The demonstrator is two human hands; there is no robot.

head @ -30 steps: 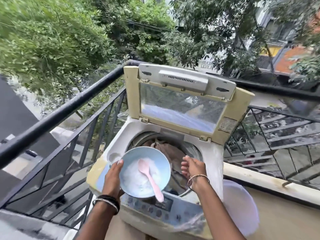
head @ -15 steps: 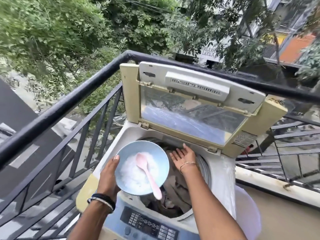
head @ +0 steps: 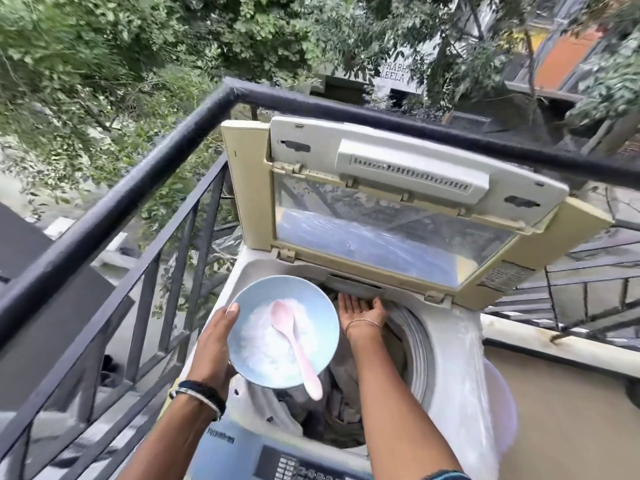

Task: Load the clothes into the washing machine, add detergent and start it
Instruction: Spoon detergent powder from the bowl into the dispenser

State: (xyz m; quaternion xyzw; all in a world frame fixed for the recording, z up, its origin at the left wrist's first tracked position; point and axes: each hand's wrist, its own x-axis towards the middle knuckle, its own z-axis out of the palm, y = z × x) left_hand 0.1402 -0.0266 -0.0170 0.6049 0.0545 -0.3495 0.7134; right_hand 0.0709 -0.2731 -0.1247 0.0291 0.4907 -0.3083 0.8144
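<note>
Left hand [head: 213, 348] grips the pale blue round bowl [head: 306, 292] by its left rim, thumb hooked over the edge and the fingers curled underneath, out of sight. It holds the bowl at lower centre of the frame, over the left part of the drum opening. A heap of white detergent powder [head: 261, 346] lies in the bowl, with a pink plastic spoon [head: 294, 341] resting in it, scoop up in the powder and handle jutting past the bowl's lower right rim.

Just right of the bowl, the right hand [head: 362, 308] reaches to the back of the opening with the fingers straight and close together, holding nothing. Its fingertips meet the lower edge of a grey plastic panel [head: 356, 289] under the hinge; whether they press on it cannot be told.

Beige and grey clothes [head: 346, 403] fill the drum of the white top-loading washing machine [head: 460, 341]. Its cream-framed lid with a clear window [head: 381, 244] stands raised at centre right. The blue button panel [head: 304, 469] shows at the bottom edge.

A black metal balcony railing [head: 121, 209] runs from lower left up to the top centre, then away right. Green trees [head: 104, 64] fill the upper left.
</note>
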